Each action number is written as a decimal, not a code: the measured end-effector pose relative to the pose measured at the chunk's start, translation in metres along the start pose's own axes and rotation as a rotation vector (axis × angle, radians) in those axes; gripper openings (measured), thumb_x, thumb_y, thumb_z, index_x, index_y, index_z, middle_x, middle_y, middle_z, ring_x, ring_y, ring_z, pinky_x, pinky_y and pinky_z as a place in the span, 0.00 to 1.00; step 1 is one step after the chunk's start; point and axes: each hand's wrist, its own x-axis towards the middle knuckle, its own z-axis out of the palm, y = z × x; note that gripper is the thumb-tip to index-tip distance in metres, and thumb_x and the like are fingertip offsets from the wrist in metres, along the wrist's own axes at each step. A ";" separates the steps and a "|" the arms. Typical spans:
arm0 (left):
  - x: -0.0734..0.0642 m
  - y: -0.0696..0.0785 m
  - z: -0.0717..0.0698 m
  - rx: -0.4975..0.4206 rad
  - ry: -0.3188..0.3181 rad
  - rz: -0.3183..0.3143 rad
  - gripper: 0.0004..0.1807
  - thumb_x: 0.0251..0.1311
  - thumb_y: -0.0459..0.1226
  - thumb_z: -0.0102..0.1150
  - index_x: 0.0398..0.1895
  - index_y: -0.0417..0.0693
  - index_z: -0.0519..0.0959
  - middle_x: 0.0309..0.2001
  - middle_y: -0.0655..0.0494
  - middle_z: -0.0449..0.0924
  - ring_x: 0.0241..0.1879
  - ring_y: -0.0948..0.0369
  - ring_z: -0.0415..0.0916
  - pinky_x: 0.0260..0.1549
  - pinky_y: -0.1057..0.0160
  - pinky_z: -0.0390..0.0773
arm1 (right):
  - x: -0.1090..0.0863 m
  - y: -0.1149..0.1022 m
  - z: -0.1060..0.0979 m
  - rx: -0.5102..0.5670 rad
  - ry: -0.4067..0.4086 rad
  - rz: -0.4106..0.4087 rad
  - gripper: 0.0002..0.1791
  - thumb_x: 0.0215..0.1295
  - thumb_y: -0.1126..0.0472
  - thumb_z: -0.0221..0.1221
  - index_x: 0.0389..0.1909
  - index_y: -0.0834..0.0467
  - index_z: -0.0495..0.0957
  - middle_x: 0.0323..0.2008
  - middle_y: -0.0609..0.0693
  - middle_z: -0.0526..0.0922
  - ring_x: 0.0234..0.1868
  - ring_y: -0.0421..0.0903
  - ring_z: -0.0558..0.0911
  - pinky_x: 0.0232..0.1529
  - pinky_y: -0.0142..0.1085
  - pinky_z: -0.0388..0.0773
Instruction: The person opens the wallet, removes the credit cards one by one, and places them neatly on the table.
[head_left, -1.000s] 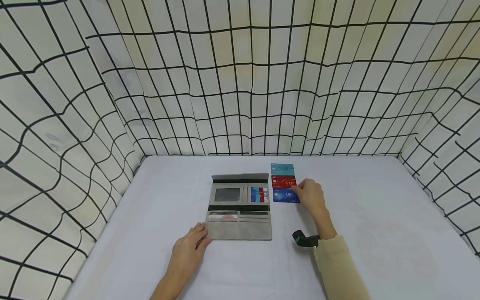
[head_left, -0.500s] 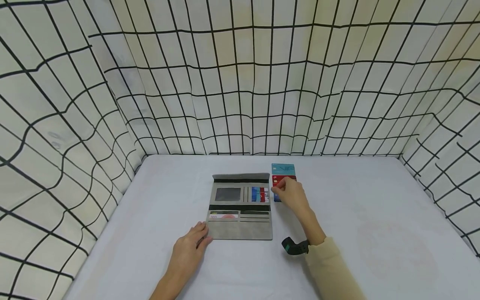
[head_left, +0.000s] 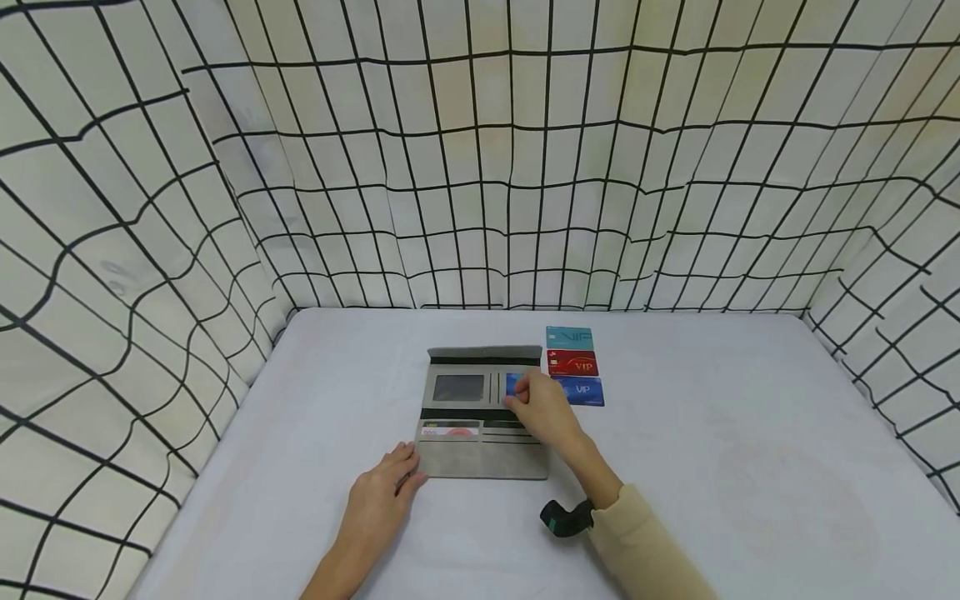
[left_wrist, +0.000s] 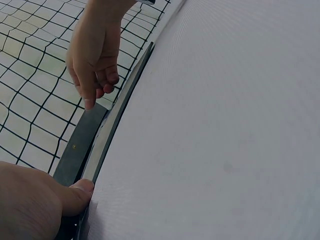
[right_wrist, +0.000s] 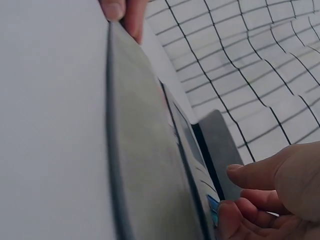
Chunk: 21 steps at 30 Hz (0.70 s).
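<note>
An open grey wallet (head_left: 483, 460) lies on the white tabletop. My left hand (head_left: 381, 493) rests at its lower left corner, thumb on the edge in the left wrist view. Over the upper right slots is my right hand (head_left: 551, 412), fingertips at a blue card (head_left: 512, 383) tucked there. In the right wrist view my right thumb (right_wrist: 250, 174) stands apart from the curled fingers, with nothing visible between them. Right of the wallet lie three cards in a column: teal (head_left: 569, 337), red (head_left: 573, 362) and blue (head_left: 585, 391), the last partly behind my hand.
A pale card (head_left: 450, 431) sits in the wallet's lower left slot, below a dark window pocket (head_left: 459, 388). A black wrist camera (head_left: 566, 518) is strapped to my right wrist. Black netting (head_left: 480, 208) over white sheeting encloses the table's back and sides.
My right hand has moved left from the blue VIP card, across to the wallet's upper right slots. The VIP cards stay in their column. My left hand keeps its place.
</note>
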 end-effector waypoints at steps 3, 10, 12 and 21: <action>0.000 0.000 0.000 -0.001 0.006 0.008 0.20 0.59 0.35 0.69 0.52 0.32 0.82 0.59 0.39 0.81 0.62 0.43 0.77 0.60 0.45 0.78 | -0.005 -0.005 0.009 0.010 -0.035 -0.033 0.12 0.66 0.61 0.66 0.42 0.64 0.77 0.28 0.51 0.77 0.28 0.43 0.74 0.27 0.28 0.77; 0.000 0.000 0.000 -0.002 0.019 0.016 0.20 0.59 0.35 0.70 0.52 0.32 0.82 0.59 0.39 0.81 0.61 0.43 0.78 0.59 0.45 0.78 | -0.013 -0.013 0.029 0.014 -0.080 -0.100 0.07 0.65 0.64 0.66 0.40 0.62 0.79 0.28 0.50 0.75 0.30 0.42 0.73 0.27 0.25 0.74; -0.001 0.000 -0.001 0.004 0.024 0.017 0.20 0.59 0.35 0.70 0.52 0.32 0.83 0.59 0.40 0.81 0.61 0.43 0.78 0.59 0.45 0.78 | -0.014 -0.014 0.034 0.003 -0.078 -0.130 0.05 0.65 0.64 0.66 0.37 0.61 0.80 0.27 0.49 0.76 0.29 0.41 0.73 0.26 0.24 0.73; 0.000 0.002 0.000 0.018 0.018 0.010 0.20 0.59 0.36 0.70 0.52 0.33 0.83 0.59 0.40 0.81 0.61 0.44 0.78 0.60 0.46 0.78 | -0.015 -0.014 0.045 -0.090 -0.060 -0.177 0.06 0.65 0.61 0.66 0.31 0.58 0.83 0.25 0.47 0.76 0.27 0.39 0.72 0.24 0.24 0.71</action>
